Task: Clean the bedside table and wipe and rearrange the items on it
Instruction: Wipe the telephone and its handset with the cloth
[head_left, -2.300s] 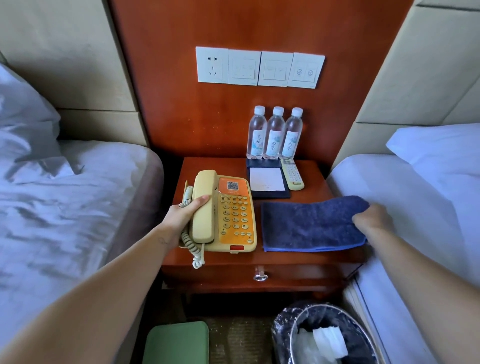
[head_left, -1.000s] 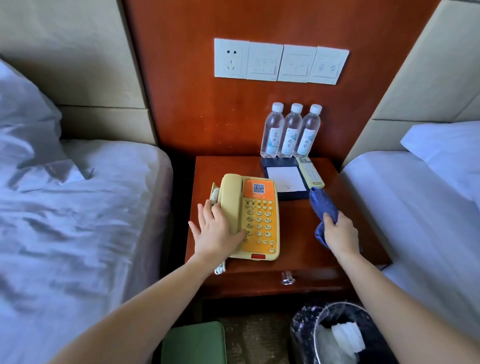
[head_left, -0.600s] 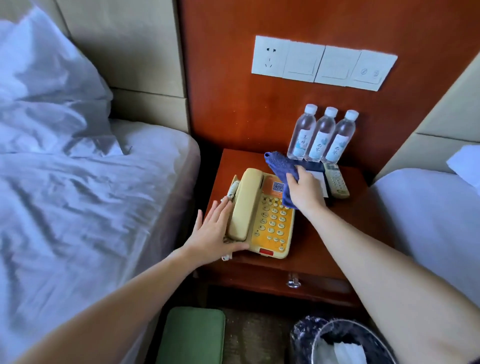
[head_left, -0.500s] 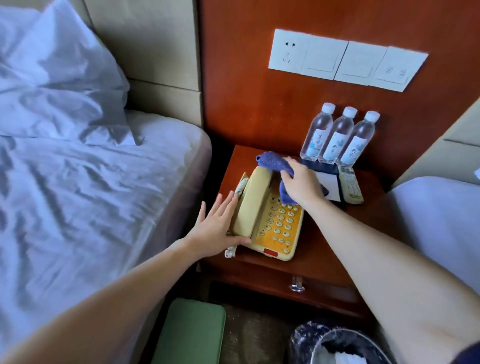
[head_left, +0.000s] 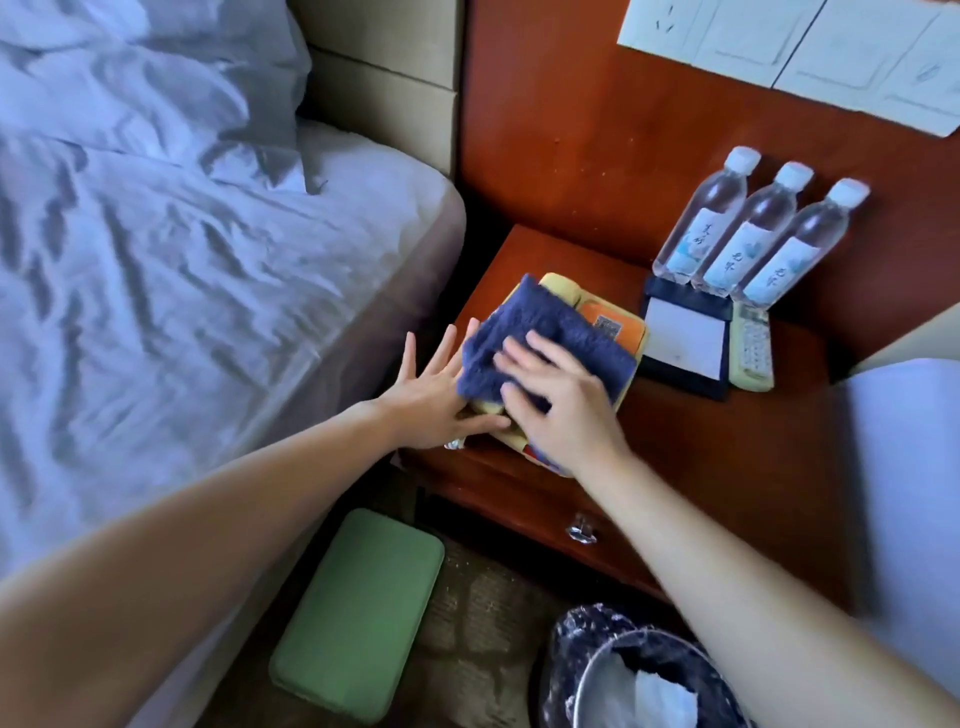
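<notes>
Telephone (head_left: 613, 322), yellow w/ orange face, sits at front-left of the worktop (head_left: 727, 447); mostly covered by a dark blue cloth (head_left: 545, 338), only top end of handset and a strip of orange panel show. Right hand (head_left: 561, 405) lies flat on the cloth, fingers spread, pressing it onto the phone; not gripping, palm down. Left hand (head_left: 436, 395) open and flat, fingers splayed, braced against phone's left side at the worktop edge; thumb reaches under the cloth's near corner. Bit of coiled cord visible below left hand.

Around it: dark notepad holder (head_left: 685, 343) w/ white sheet just right of phone, touching or nearly so, can't tell. Cream remote (head_left: 750, 353) lies alongside the holder's right edge. Three water bottles (head_left: 753, 239) upright in a tight row behind pad and remote, against the wood wall panel. White switch plates (head_left: 831, 52) on the panel above. Drawer knob (head_left: 582, 530) on worktop front.

Left: bed (head_left: 182, 286) w/ rumpled white sheets, close beside worktop. Right: edge of 2nd bed (head_left: 909, 467). Floor: green pad (head_left: 358, 613) near the left bed; lined waste bin (head_left: 639, 680) w/ white tissue inside, partly hidden by right forearm.
</notes>
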